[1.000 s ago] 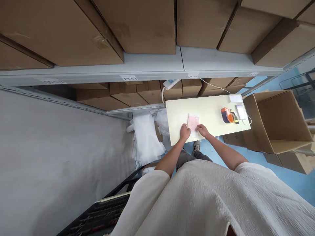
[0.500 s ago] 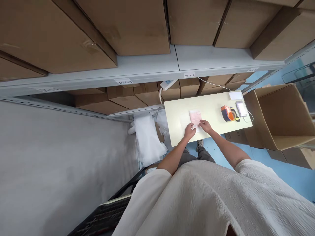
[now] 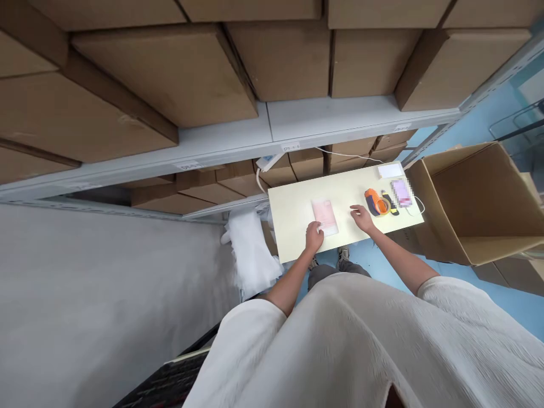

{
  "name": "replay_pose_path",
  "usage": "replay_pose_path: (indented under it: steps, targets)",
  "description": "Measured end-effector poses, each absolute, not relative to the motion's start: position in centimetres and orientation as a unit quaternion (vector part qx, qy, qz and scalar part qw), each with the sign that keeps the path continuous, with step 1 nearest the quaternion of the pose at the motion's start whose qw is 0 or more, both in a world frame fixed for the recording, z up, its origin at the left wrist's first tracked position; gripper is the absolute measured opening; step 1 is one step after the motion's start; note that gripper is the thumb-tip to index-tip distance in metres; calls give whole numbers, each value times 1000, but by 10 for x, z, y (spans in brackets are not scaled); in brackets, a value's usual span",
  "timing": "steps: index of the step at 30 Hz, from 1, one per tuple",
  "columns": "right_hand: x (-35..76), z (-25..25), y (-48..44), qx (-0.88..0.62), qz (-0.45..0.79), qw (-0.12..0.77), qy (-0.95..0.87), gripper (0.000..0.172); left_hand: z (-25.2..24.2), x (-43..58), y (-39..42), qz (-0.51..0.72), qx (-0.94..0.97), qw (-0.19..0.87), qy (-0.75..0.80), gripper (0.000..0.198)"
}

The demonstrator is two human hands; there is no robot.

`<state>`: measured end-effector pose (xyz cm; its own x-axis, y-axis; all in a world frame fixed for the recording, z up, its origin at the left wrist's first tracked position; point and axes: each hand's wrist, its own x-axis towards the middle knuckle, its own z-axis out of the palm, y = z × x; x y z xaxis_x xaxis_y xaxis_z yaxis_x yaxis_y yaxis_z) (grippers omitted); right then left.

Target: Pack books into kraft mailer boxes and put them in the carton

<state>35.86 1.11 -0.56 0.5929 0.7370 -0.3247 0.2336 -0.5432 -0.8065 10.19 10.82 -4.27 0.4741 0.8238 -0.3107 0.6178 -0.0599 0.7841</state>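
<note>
A flat pink packet (image 3: 324, 216) lies on a pale yellow table (image 3: 293, 204). My left hand (image 3: 314, 236) rests at the packet's near corner, fingers curled on its edge. My right hand (image 3: 362, 216) hovers over the table to the right of the packet, fingers spread, holding nothing. It is a short way left of an orange tape dispenser (image 3: 374, 202).
A phone on a white cable (image 3: 401, 192) and a white card (image 3: 390, 170) lie at the table's right end. An open cardboard box (image 3: 471, 198) stands to the right. Shelves of brown cartons (image 3: 178, 85) rise behind. White plastic bags (image 3: 251, 249) lie left of the table.
My right hand has left the pink packet and moved right toward the tape dispenser. My left hand stays on the packet. The view has tilted and shifted.
</note>
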Motion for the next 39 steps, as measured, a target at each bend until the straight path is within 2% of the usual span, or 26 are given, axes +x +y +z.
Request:
replay_pose_path:
  steps: [6,10,13,18,23,29,32,36,39]
  targets:
    - [478,11,-50,-886,233,312,-252,39,-39,121,101,96,739,434,507,40]
    - [529,-1,-82,-925,233,170,-246,40,-38,140,93,89,742,419,515,41]
    - [542,-17,-92,-923,235,104,-285,42,-39,151,85,82,743,414,520,42]
    - [544,-39,-92,-905,220,68,-358,41,-39,156,74,66,744,405,527,42]
    - [542,-50,-89,-900,215,70,-372,35,-37,152,72,67,739,398,539,41]
    - [546,-45,-86,-898,232,99,-361,33,-33,150,74,75,726,410,547,39]
    - [551,-34,-83,-915,236,154,-289,37,-32,151,75,78,721,420,546,39]
    - [558,-6,-68,-903,249,317,-151,50,-36,153,75,97,722,424,537,38]
    - [552,25,-46,-802,327,485,-125,62,-41,151,76,124,719,435,528,36]
